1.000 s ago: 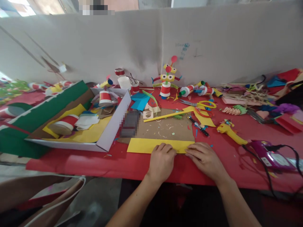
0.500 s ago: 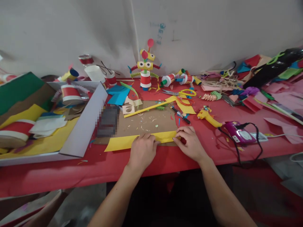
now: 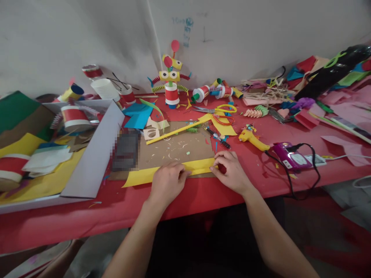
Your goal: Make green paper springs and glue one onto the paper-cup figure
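Observation:
A long yellow paper strip (image 3: 142, 176), creased lengthwise towards its right part, lies along the near edge of a brown cardboard sheet (image 3: 171, 148). My left hand (image 3: 168, 181) is closed on the strip near its middle, thumb and fingers at the near edge. At the strip's right end my right hand (image 3: 230, 170) pinches the paper between thumb and fingers. Small paper scraps lie on the cardboard. Behind, a narrow yellow strip (image 3: 176, 133) slants up to a yellow paper piece (image 3: 224, 127), beside scissors (image 3: 224, 110) with yellow handles.
Left is a white box (image 3: 92, 154) holding paper and cup figures. A paper-cup figure (image 3: 172, 94) stands by the wall. On the right are a yellow glue gun (image 3: 253, 139), a purple power adapter (image 3: 290, 156) with cables, and paper piles. A person's leg shows lower left.
The view has shifted slightly, moving the scene left. My left hand has slid left along the yellow strip, widening the gap between my hands. My right hand still pinches the right end.

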Demonstrator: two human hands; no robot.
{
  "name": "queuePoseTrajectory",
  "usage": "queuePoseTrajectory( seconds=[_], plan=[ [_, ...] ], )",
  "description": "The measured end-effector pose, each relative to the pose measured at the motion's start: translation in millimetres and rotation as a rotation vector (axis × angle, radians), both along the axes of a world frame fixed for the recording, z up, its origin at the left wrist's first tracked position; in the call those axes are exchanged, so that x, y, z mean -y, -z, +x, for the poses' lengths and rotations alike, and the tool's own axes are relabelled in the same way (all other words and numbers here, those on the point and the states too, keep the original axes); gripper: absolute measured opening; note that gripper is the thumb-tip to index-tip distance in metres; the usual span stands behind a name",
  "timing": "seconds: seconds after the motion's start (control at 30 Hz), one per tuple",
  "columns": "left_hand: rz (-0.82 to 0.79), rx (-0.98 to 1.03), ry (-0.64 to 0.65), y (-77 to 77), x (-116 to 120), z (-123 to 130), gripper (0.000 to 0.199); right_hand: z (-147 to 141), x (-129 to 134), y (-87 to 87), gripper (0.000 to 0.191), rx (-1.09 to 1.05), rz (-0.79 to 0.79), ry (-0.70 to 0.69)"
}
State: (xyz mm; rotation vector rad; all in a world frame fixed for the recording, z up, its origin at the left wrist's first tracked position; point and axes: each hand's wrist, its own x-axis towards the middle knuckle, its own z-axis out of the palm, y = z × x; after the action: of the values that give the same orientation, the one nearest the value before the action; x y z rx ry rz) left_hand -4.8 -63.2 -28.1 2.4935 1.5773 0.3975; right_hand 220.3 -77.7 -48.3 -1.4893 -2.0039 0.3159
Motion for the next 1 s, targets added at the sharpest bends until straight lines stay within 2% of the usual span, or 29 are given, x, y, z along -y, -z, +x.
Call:
queuePoseTrajectory(
  seconds=[0.33, 0.6, 0.73, 0.8, 0.9, 1.0],
  plan=[
    [-0.013, -0.061, -0.032, -2.2, -1.3, 1.6, 0.024, 0.7, -2.1, 4.0, 0.012, -0.043, -0.005, 0.03],
    [-0.07, -0.15, -0.056, -5.6, -1.8, 2.4, 0.025, 0.3, -4.6, 3.5, 0.013, 0.005, -0.037, 0.044],
    [-0.058, -0.184, -0.052, -7.4, -0.5, 4.1, 0.024, -7.2, 2.2, 1.3, 0.016, 0.067, -0.003, 0.142],
    [-0.038, -0.194, -0.05, -7.8, 0.4, 5.5, 0.024, -16.0, 10.5, 0.4, 0.017, 0.152, 0.067, 0.091],
    [-0.011, -0.201, -0.063, -8.0, 2.7, 8.0, 0.023, -31.4, 24.8, -1.0, 0.034, 0.261, 0.077, -0.123],
    [0.02, -0.2, -0.075, -7.2, 6.9, 8.3, 0.023, -43.0, 35.1, -3.7, 0.037, 0.302, -0.004, -0.126]
  ],
)
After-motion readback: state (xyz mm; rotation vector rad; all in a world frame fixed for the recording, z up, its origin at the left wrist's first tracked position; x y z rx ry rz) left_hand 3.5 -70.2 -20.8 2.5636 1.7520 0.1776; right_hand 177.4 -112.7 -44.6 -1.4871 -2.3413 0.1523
